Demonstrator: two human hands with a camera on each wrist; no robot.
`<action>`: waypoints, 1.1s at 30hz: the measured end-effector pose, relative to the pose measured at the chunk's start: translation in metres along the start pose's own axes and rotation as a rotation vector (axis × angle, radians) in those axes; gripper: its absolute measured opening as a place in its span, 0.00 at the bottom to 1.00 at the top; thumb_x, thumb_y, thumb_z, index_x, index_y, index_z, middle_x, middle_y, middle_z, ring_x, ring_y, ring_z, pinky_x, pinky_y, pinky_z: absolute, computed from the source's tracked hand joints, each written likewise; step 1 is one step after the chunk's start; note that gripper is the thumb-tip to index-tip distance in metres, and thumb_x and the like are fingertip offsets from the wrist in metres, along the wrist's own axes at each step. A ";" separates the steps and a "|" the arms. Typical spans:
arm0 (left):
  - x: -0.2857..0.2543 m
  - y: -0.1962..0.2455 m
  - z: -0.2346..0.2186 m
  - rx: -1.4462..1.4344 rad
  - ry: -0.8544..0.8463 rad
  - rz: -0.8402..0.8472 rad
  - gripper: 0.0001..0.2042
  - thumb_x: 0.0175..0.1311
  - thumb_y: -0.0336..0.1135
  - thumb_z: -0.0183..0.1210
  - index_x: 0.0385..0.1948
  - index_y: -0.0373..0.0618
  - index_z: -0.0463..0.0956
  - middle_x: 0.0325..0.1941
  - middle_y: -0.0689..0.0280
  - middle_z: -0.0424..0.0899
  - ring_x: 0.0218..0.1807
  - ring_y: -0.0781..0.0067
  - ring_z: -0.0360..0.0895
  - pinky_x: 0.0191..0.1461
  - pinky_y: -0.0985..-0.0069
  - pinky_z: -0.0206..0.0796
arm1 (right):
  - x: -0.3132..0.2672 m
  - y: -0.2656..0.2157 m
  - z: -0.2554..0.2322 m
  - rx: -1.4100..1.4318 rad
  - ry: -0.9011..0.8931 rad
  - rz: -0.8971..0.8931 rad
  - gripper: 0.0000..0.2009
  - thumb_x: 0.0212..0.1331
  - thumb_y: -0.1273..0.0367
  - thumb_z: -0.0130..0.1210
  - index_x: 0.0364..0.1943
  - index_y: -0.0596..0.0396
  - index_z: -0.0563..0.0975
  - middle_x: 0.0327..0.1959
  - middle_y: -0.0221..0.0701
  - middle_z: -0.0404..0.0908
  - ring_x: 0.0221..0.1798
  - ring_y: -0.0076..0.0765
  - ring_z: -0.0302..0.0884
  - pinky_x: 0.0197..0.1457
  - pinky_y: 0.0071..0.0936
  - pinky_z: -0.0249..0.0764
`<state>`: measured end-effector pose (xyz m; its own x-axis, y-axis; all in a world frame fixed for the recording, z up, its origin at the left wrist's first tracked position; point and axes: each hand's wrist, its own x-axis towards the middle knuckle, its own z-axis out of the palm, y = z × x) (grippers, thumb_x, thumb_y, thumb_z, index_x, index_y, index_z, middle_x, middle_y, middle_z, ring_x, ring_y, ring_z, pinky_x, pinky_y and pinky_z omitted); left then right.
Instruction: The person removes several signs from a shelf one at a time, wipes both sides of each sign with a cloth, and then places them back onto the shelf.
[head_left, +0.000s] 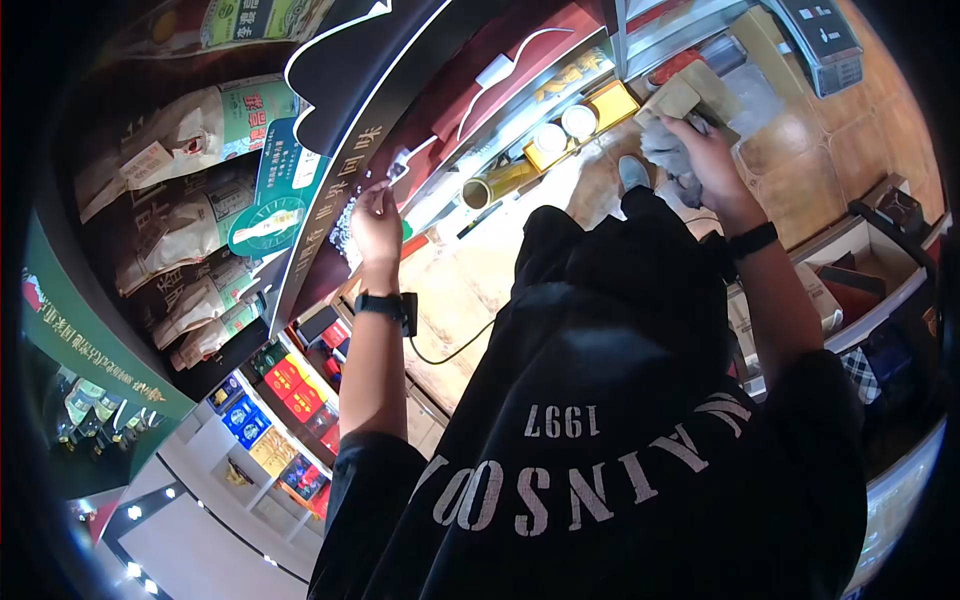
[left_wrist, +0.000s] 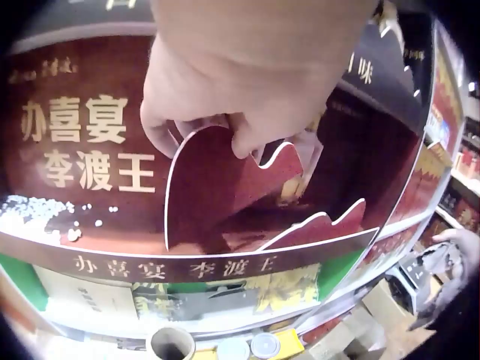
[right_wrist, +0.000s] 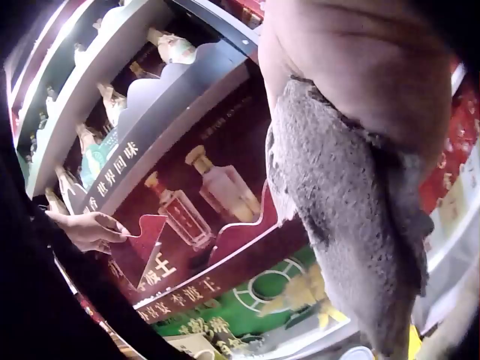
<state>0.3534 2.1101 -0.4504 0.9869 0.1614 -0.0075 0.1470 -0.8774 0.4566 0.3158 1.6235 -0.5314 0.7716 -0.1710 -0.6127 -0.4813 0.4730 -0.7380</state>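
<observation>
Item 1. Left hand [head_left: 376, 226]: raised at about 10 o'clock from the person's chest in the head view. Fingertips [left_wrist: 241, 142] curled down onto the top edge of a dark red, white-edged, wave-cut cardboard display panel [left_wrist: 206, 187], thumb and forefinger pinching its rounded peak. A black wrist strap [head_left: 380, 305] sits below the hand. The same pinch shows in the right wrist view [right_wrist: 94, 229], at 9 o'clock.

Item 2. Right hand [head_left: 705, 150]: at 1 o'clock in the head view, fingers closed round a grey, fuzzy cleaning cloth [head_left: 668, 158]. In the right wrist view the cloth [right_wrist: 352, 225] hangs down from the hand in a long fold. A black band [head_left: 752, 240] circles this wrist.

Item 3. Dark red curved display stand with gold Chinese lettering [left_wrist: 90, 146]: directly behind the panel; a strip of gold characters runs along its lower black border. White beads or flecks [left_wrist: 34, 210] lie on its ledge at 9 o'clock. Printed liquor bottles [right_wrist: 225, 191] appear on its face.

Item 4. Yellow tray holding two round white lids [head_left: 575, 125]: at 12 o'clock, on the lower shelf, beside a gold cylindrical tube [head_left: 495, 185].

Item 5. Tan cardboard box [head_left: 690, 95]: touching the cloth hand at its upper edge.

Item 6. Red and blue boxed goods [head_left: 285, 395]: shelved at 8 o'clock.
</observation>
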 end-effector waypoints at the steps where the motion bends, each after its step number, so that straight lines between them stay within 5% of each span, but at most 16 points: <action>1: 0.007 -0.001 0.006 0.113 0.021 0.043 0.08 0.72 0.31 0.63 0.45 0.39 0.86 0.45 0.52 0.91 0.48 0.55 0.89 0.57 0.66 0.78 | -0.002 0.005 -0.011 0.020 0.035 0.057 0.16 0.66 0.60 0.67 0.49 0.57 0.83 0.40 0.30 0.87 0.37 0.26 0.85 0.42 0.27 0.81; 2: 0.017 -0.011 0.015 0.122 0.029 0.143 0.09 0.71 0.34 0.62 0.44 0.42 0.88 0.43 0.50 0.90 0.47 0.46 0.88 0.56 0.61 0.78 | -0.004 0.011 -0.024 0.041 0.070 0.114 0.16 0.66 0.60 0.66 0.49 0.58 0.83 0.40 0.30 0.87 0.37 0.27 0.86 0.42 0.28 0.82; 5: 0.029 -0.012 0.024 0.291 -0.062 0.061 0.12 0.73 0.39 0.62 0.48 0.41 0.86 0.48 0.50 0.90 0.52 0.51 0.88 0.59 0.65 0.76 | -0.007 0.034 -0.067 0.019 0.133 0.144 0.16 0.68 0.61 0.60 0.48 0.61 0.83 0.40 0.34 0.88 0.37 0.34 0.88 0.44 0.31 0.83; 6: 0.035 -0.030 0.032 0.316 -0.033 0.163 0.13 0.75 0.42 0.59 0.50 0.46 0.86 0.50 0.48 0.88 0.55 0.43 0.85 0.61 0.59 0.75 | -0.014 0.036 -0.073 0.034 0.163 0.146 0.15 0.69 0.61 0.59 0.47 0.61 0.83 0.39 0.35 0.88 0.36 0.35 0.87 0.42 0.31 0.83; 10: 0.053 -0.057 0.047 0.419 -0.070 0.180 0.16 0.77 0.47 0.54 0.52 0.50 0.84 0.53 0.50 0.88 0.56 0.41 0.83 0.61 0.55 0.74 | -0.036 0.065 -0.111 -0.019 0.251 0.211 0.14 0.70 0.63 0.56 0.45 0.62 0.83 0.36 0.37 0.89 0.32 0.35 0.87 0.36 0.31 0.81; 18: 0.065 -0.046 0.042 0.418 -0.203 0.178 0.10 0.73 0.40 0.57 0.48 0.55 0.86 0.55 0.54 0.87 0.60 0.47 0.81 0.69 0.54 0.68 | -0.064 0.155 -0.178 -0.154 0.293 0.321 0.16 0.69 0.60 0.57 0.43 0.63 0.83 0.34 0.35 0.87 0.34 0.33 0.85 0.39 0.31 0.79; 19: 0.065 -0.049 0.043 0.453 -0.209 0.165 0.10 0.73 0.40 0.57 0.48 0.55 0.86 0.55 0.54 0.87 0.61 0.47 0.81 0.69 0.54 0.68 | -0.068 0.156 -0.178 -0.180 0.160 0.294 0.15 0.69 0.61 0.58 0.41 0.62 0.84 0.34 0.35 0.88 0.35 0.32 0.85 0.40 0.31 0.79; 24: 0.068 -0.066 0.056 0.492 -0.252 0.135 0.12 0.71 0.41 0.58 0.51 0.53 0.84 0.55 0.53 0.87 0.62 0.46 0.80 0.70 0.54 0.67 | -0.084 0.156 -0.177 -0.315 0.162 0.329 0.14 0.68 0.62 0.57 0.36 0.60 0.85 0.33 0.34 0.88 0.33 0.32 0.82 0.40 0.31 0.76; 27: 0.065 -0.052 0.058 0.539 -0.256 0.167 0.15 0.71 0.44 0.59 0.55 0.53 0.82 0.54 0.52 0.87 0.60 0.45 0.81 0.68 0.54 0.69 | -0.081 0.170 -0.187 -0.264 0.173 0.313 0.15 0.70 0.61 0.58 0.39 0.60 0.85 0.31 0.34 0.87 0.33 0.33 0.82 0.38 0.30 0.76; 30: 0.060 -0.002 0.059 0.477 -0.299 0.069 0.20 0.73 0.48 0.59 0.60 0.49 0.80 0.52 0.48 0.87 0.55 0.41 0.84 0.58 0.56 0.76 | -0.067 0.182 -0.217 -0.152 -0.032 0.440 0.17 0.73 0.59 0.57 0.50 0.61 0.83 0.41 0.35 0.88 0.41 0.32 0.84 0.49 0.29 0.79; 33: 0.061 0.051 0.074 0.279 -0.294 0.156 0.24 0.70 0.52 0.62 0.63 0.53 0.79 0.53 0.47 0.88 0.57 0.45 0.85 0.63 0.57 0.74 | -0.082 0.152 -0.186 0.117 0.243 0.360 0.21 0.76 0.55 0.55 0.57 0.59 0.79 0.47 0.37 0.87 0.45 0.34 0.85 0.54 0.30 0.80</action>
<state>0.4264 2.0423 -0.4934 0.9699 -0.0828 -0.2291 -0.0326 -0.9762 0.2146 0.1019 1.5491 -0.6457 0.4367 -0.1689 -0.8836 -0.6401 0.6318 -0.4371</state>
